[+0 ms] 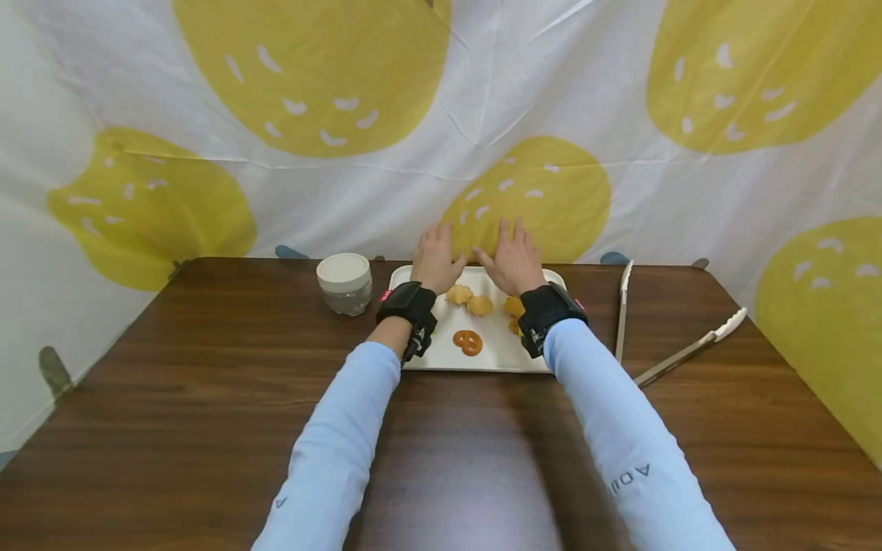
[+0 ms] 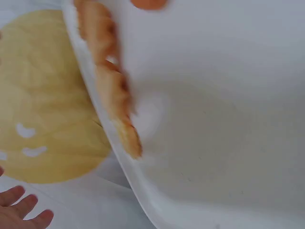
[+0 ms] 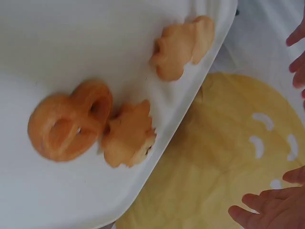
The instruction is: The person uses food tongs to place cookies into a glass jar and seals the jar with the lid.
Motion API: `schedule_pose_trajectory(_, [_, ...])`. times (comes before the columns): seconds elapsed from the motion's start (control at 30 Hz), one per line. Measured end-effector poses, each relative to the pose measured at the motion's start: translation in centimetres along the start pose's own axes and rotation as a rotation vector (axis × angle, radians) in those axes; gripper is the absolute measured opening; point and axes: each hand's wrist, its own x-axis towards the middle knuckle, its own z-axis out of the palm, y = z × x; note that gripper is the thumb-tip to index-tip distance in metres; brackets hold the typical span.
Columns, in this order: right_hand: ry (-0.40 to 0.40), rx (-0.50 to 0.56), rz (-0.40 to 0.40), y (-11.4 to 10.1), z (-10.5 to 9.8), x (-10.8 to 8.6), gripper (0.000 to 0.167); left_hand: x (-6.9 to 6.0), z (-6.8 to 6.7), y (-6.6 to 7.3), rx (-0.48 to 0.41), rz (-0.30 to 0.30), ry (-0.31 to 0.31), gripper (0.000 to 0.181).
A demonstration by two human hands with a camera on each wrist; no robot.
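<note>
My left hand and right hand reach forward side by side over the far part of a white tray. Both have fingers extended and thumbs pointing toward each other; neither holds anything. On the tray lie a pretzel and golden-brown bread pieces, some partly hidden by my right wrist. The right wrist view shows a pretzel beside a scalloped bread piece, with fingers beyond the rim. In the left wrist view, a blurred row of bread lies along the tray's edge.
Left of the tray stands a clear container with a white top. Spread tongs lie to the right, partly hidden by my right sleeve. Behind the brown table hangs a white cloth with yellow fruit shapes.
</note>
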Motion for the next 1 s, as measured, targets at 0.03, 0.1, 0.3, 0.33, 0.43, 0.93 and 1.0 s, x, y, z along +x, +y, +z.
schedule_pose_trajectory(0.03, [0.009,0.026,-0.01,-0.1,0.0,-0.1,0.073,0.0,-0.1,-0.1,-0.044,0.001,-0.001,0.047])
schedule_pose_trajectory(0.1, [0.021,0.092,-0.025,-0.2,0.2,-0.3,0.071,-0.2,-0.2,-0.4,-0.118,0.001,-0.014,0.044])
schedule_pose_trajectory(0.3, [-0.029,0.28,-0.014,-1.1,1.4,-1.2,0.071,2.1,5.9,-7.2,-0.239,0.118,0.067,0.046])
schedule_pose_trajectory(0.33, [-0.044,0.3,-0.014,-1.3,1.6,-1.3,0.071,2.2,6.3,-7.7,-0.254,0.119,0.063,0.046])
schedule_pose_trajectory(0.43, [-0.066,0.357,-0.033,-2.1,2.4,-1.7,0.068,0.0,3.1,-5.7,-0.308,0.083,0.02,0.044])
schedule_pose_trajectory(0.93, [-0.117,0.468,-0.158,-5.6,5.8,-2.7,0.067,-8.2,-4.8,-4.1,-0.359,-0.007,0.002,0.032])
schedule_pose_trajectory(1.0, [-0.125,0.485,-0.153,-5.8,6.1,-2.6,0.069,-8.7,-5.2,-4.7,-0.358,-0.003,-0.007,0.031])
